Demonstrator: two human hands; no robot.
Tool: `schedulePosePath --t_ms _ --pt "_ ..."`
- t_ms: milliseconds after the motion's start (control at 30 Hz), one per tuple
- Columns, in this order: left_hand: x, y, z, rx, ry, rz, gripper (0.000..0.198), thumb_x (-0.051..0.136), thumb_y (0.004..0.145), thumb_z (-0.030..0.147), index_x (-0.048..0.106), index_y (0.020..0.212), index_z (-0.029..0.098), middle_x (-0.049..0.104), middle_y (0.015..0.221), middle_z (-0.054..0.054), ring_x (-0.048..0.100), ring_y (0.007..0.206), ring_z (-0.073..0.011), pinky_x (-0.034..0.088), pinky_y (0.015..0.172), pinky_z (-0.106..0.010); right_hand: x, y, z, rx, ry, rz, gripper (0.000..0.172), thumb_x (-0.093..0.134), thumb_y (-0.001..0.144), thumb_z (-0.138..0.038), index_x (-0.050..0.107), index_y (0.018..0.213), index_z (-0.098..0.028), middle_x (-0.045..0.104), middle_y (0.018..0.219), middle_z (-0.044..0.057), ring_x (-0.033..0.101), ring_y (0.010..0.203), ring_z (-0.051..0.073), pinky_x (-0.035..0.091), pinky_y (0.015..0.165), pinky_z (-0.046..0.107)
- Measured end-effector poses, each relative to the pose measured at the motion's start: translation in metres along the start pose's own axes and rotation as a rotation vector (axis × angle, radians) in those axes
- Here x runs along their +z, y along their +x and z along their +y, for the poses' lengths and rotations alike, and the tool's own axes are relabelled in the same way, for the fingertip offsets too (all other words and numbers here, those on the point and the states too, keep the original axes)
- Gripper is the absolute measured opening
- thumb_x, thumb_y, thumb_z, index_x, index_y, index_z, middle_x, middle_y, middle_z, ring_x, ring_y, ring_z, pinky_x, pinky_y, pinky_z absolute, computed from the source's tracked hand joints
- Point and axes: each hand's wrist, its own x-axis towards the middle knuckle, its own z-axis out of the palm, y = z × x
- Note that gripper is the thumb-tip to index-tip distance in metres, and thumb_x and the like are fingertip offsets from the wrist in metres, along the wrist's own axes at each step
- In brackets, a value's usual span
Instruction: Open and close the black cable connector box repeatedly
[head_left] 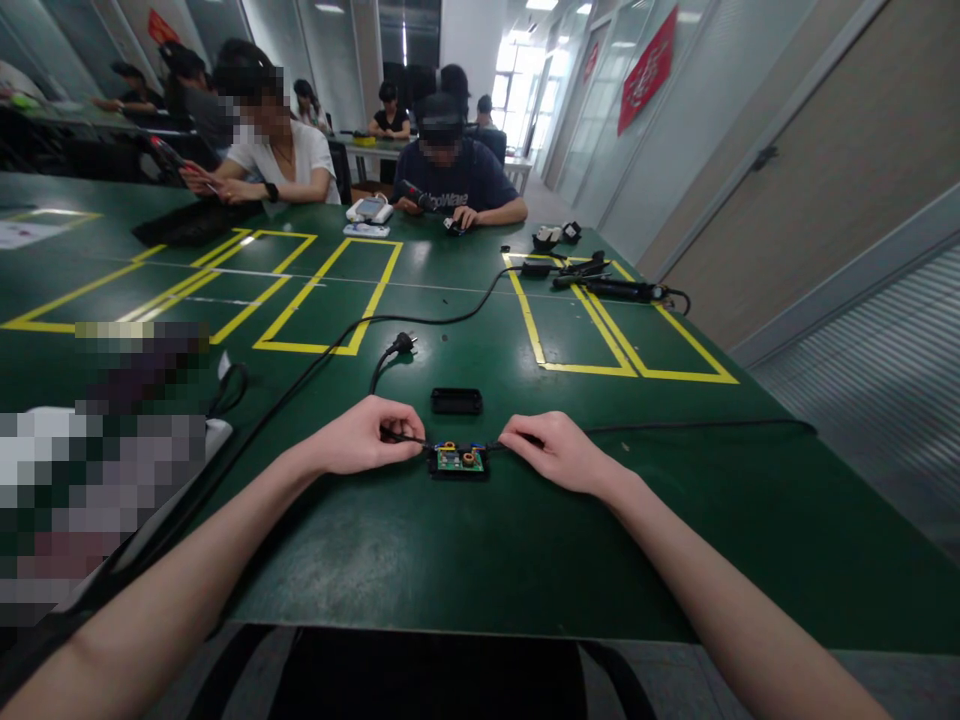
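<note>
A green circuit board with a copper-wound ring coil lies in an open black plastic case half on the table in front of me. Black cables leave the case at both ends. My left hand pinches the cable on the left side, close to the case. On the other side, my right hand grips the right cable between thumb and fingers. Just beyond the board sits the other case half, hollow and apart from it. A black power plug rests behind my left hand.
The green table carries yellow tape rectangles. A long black cord crosses it to black tools at the far right. Two people sit opposite, handling objects. A blurred white item lies at the left.
</note>
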Motion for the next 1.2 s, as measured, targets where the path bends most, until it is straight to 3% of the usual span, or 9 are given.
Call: schedulePosePath --t_ms 200,367,567,800,1000,1200 --pt "0.004 0.003 -0.005 0.033 0.158 0.076 0.018 0.067 0.086 0.032 0.072 0.083 0.015 0.064 0.067 0.001 0.055 0.06 -0.011 0.041 0.057 -0.02 0.004 0.003 0.005 0.043 -0.041 0.004 0.028 0.053 0.105 -0.034 0.071 0.088 -0.021 0.072 0.076 0.003 0.065 0.065 0.016 0.042 0.064 0.027" --pt "0.004 0.003 -0.008 0.11 0.339 0.154 0.012 0.067 0.086 0.027 0.074 0.086 0.017 0.067 0.074 0.0 0.059 0.066 -0.0129 0.043 0.063 -0.022 0.009 0.005 0.007 -0.008 -0.023 0.042 0.021 0.052 0.105 -0.029 0.072 0.099 -0.022 0.076 0.095 0.005 0.07 0.082 0.019 0.051 0.076 0.03" --pt "0.008 0.006 -0.009 0.129 0.374 0.169 0.018 0.064 0.093 0.031 0.073 0.086 0.017 0.07 0.08 -0.003 0.061 0.071 -0.0148 0.045 0.066 -0.025 0.01 0.005 0.007 -0.045 0.026 0.065 0.019 0.052 0.105 -0.026 0.071 0.103 -0.023 0.074 0.098 0.006 0.069 0.088 0.019 0.054 0.081 0.033" --pt "0.012 0.005 -0.007 0.115 0.315 0.175 0.026 0.065 0.094 0.032 0.074 0.114 0.019 0.066 0.075 0.001 0.057 0.065 -0.0134 0.042 0.062 -0.023 0.01 0.003 0.006 -0.126 -0.017 0.054 0.011 0.061 0.099 -0.027 0.066 0.091 -0.02 0.069 0.094 0.007 0.064 0.086 0.021 0.051 0.077 0.034" --pt "0.015 0.006 -0.007 0.273 0.333 0.174 0.021 0.06 0.098 0.028 0.077 0.091 0.018 0.071 0.088 -0.006 0.066 0.084 -0.0191 0.051 0.076 -0.03 0.01 0.004 0.005 -0.134 -0.114 0.038 0.019 0.058 0.102 -0.029 0.069 0.089 -0.021 0.071 0.094 0.008 0.064 0.087 0.023 0.051 0.079 0.037" --pt "0.021 0.011 -0.014 0.268 0.437 0.28 0.022 0.057 0.1 0.025 0.076 0.095 0.018 0.074 0.095 -0.007 0.068 0.092 -0.0213 0.054 0.084 -0.033 0.014 0.008 0.006 -0.097 -0.205 0.112 0.021 0.057 0.102 -0.028 0.071 0.087 -0.022 0.071 0.091 0.009 0.062 0.086 0.023 0.049 0.078 0.036"
